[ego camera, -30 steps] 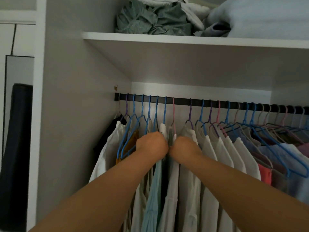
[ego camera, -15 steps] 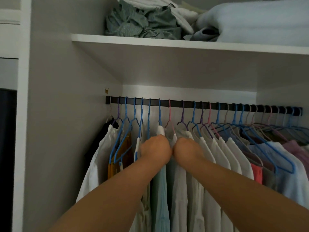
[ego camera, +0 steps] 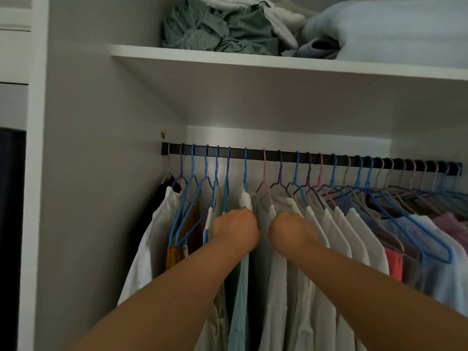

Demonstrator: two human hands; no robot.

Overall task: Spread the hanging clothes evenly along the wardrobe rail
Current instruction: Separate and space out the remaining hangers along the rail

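Now, left hand [ego camera: 235, 230] and right hand [ego camera: 291, 231], grips hidden among soft pale shirts [ego camera: 326, 239], sit farther apart than before; matte black rail [ego camera: 253, 154] above.

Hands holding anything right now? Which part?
Both reach in among the hanging clothes below the rail. Left hand and right hand show only their backs; fingers are hidden in fabric, so any grip cannot be told.

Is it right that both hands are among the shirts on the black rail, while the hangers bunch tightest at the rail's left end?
Not quite. The head view shows the left hand and right hand among the shirts on the black rail, but the hangers bunch tightest at the rail's right end; those at the left are spaced wider.
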